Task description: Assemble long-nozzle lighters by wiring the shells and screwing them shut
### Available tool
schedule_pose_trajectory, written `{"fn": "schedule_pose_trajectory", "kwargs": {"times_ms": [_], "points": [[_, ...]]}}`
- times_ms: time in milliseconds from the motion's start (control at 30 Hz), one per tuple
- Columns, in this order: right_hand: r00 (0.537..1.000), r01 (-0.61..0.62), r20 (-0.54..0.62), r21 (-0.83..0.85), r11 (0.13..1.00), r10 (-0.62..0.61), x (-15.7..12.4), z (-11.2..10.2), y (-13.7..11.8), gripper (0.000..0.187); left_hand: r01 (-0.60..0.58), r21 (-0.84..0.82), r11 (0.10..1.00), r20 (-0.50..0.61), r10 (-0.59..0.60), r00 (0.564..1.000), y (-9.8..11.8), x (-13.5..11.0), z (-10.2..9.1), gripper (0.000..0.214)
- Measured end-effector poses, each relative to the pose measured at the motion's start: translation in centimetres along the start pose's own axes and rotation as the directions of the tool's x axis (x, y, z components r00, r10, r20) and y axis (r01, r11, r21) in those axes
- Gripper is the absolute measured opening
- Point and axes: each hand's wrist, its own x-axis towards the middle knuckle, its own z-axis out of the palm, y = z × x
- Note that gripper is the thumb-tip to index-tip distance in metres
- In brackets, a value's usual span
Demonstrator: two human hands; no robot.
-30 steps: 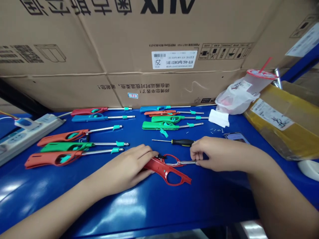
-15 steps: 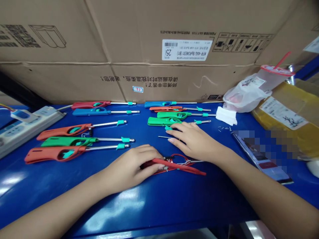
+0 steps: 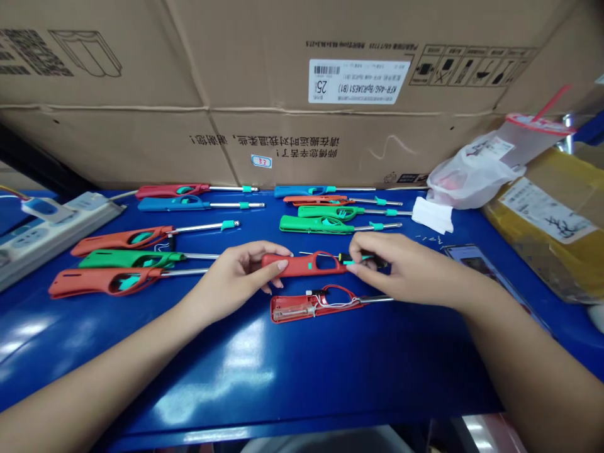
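Both hands hold a red lighter shell half (image 3: 304, 264) level above the blue table (image 3: 292, 371). My left hand (image 3: 236, 277) pinches its left end. My right hand (image 3: 406, 267) pinches its right end, where a small teal piece shows at the fingertips. Just below, the other half of the red lighter (image 3: 311, 304) lies open on the table, with wires, inner parts and a metal tube pointing right. A black-handled screwdriver (image 3: 352, 258) lies behind the held shell, partly hidden by my right hand.
Several red, green and blue stick lighters lie in rows at left (image 3: 127, 258) and back centre (image 3: 330, 214). A power strip (image 3: 47, 229) sits far left. A phone (image 3: 476, 261), white tissue (image 3: 431, 217), plastic bag with cup (image 3: 476, 170) and yellow parcel (image 3: 547, 220) are at right. Cardboard boxes (image 3: 283, 94) wall the back.
The red cover half has come off the lighter and risen. My right hand came back from the screwdriver and took its right end. The open half now lies flat on the table.
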Motion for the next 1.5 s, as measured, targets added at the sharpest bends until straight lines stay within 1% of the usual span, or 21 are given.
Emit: {"fn": "schedule_pose_trajectory", "kwargs": {"times_ms": [67,133,167,200,267,300,333,367,400,467,533,700,833,933,1000,1067,1133,1200,1300,1367,1500], "points": [[0.987,-0.071,0.139,-0.033,0.997,0.075,-0.2,0.1,-0.2,0.003,-0.069,0.074,0.995,-0.033,0.071,0.997,-0.1,-0.1,-0.1,0.036],[0.968,-0.123,0.213,-0.066,0.990,0.135,-0.4,0.1,-0.5,0.017,-0.201,0.204,0.958,-0.048,0.215,0.976,-0.1,-0.3,-0.2,0.027],[0.961,-0.137,0.231,-0.084,0.987,0.153,-0.5,0.1,-0.5,0.023,-0.291,0.277,0.916,-0.026,0.310,0.950,-0.1,-0.5,-0.2,0.021],[0.957,-0.142,0.239,-0.106,0.984,0.164,-0.6,0.1,-0.6,0.025,-0.388,0.344,0.855,0.015,0.408,0.913,-0.1,-0.6,-0.3,0.017],[0.953,-0.138,0.249,-0.154,0.978,0.174,-0.7,0.0,-0.5,0.019,-0.569,0.435,0.697,0.125,0.579,0.805,-0.1,-0.8,-0.3,0.021],[0.951,-0.137,0.251,-0.176,0.975,0.179,-0.7,0.0,-0.4,0.013,-0.635,0.460,0.621,0.174,0.638,0.750,-0.1,-0.9,-0.3,0.025],[0.951,-0.134,0.251,-0.191,0.972,0.180,-0.8,0.0,-0.4,0.009,-0.679,0.477,0.558,0.210,0.678,0.705,-0.1,-1.0,-0.2,0.027],[0.952,-0.129,0.248,-0.200,0.971,0.178,-0.8,0.0,-0.3,0.009,-0.706,0.490,0.511,0.234,0.703,0.671,-0.1,-1.1,-0.2,0.027],[0.955,-0.124,0.242,-0.206,0.971,0.173,-0.8,0.0,-0.2,0.010,-0.723,0.498,0.479,0.252,0.717,0.649,-0.1,-1.1,-0.1,0.026],[0.959,-0.116,0.229,-0.210,0.971,0.165,-0.9,0.0,0.0,0.012,-0.736,0.509,0.446,0.274,0.727,0.630,-0.1,-1.1,0.0,0.023],[0.963,-0.106,0.222,-0.214,0.971,0.154,-0.9,0.1,0.0,0.013,-0.731,0.524,0.437,0.294,0.713,0.637,-0.3,-0.9,0.0,0.022],[0.965,-0.090,0.221,-0.236,0.968,0.144,-1.0,0.2,-0.2,0.014,-0.692,0.547,0.470,0.343,0.629,0.698,-0.6,-0.5,-0.2,0.028],[0.973,-0.080,0.187,-0.279,0.957,0.136,-1.0,0.0,-0.3,0.017,-0.666,0.564,0.489,0.340,0.597,0.727,0.2,-0.9,0.0,0.016],[0.991,-0.057,0.093,-0.334,0.941,0.093,-1.0,-0.2,-0.7,0.019,-0.654,0.629,0.420,0.416,0.529,0.740,0.7,-1.5,0.2,0.029],[0.997,-0.021,0.059,-0.318,0.948,0.042,-0.9,-0.1,-1.1,0.020,-0.646,0.662,0.381,0.462,0.471,0.751,0.8,-1.8,0.3,0.030],[0.996,0.032,0.088,-0.261,0.965,-0.010,-0.8,0.2,-1.6,0.020,-0.632,0.667,0.395,0.471,0.433,0.768,0.6,-2.0,0.4,0.023],[0.987,0.086,0.152,-0.215,0.973,-0.054,-0.7,0.9,-2.2,0.019,-0.614,0.654,0.442,0.463,0.408,0.787,0.4,-2.0,0.6,0.018],[0.977,0.129,0.198,-0.224,0.966,-0.084,-0.5,1.7,-2.6,0.018,-0.602,0.641,0.477,0.452,0.399,0.798,0.2,-2.1,0.8,0.019],[0.962,0.166,0.252,-0.240,0.957,-0.104,-0.4,2.7,-2.7,0.024,-0.588,0.634,0.502,0.437,0.395,0.808,0.2,-2.2,1.1,0.022],[0.959,0.176,0.261,-0.236,0.956,-0.112,-0.5,2.9,-2.6,0.024,-0.588,0.631,0.506,0.441,0.390,0.808,0.3,-2.2,1.1,0.023],[0.960,0.197,0.251,-0.275,0.941,-0.127,-0.7,2.6,-2.4,0.018,-0.592,0.624,0.511,0.461,0.370,0.806,0.3,-2.2,1.2,0.013]]}}
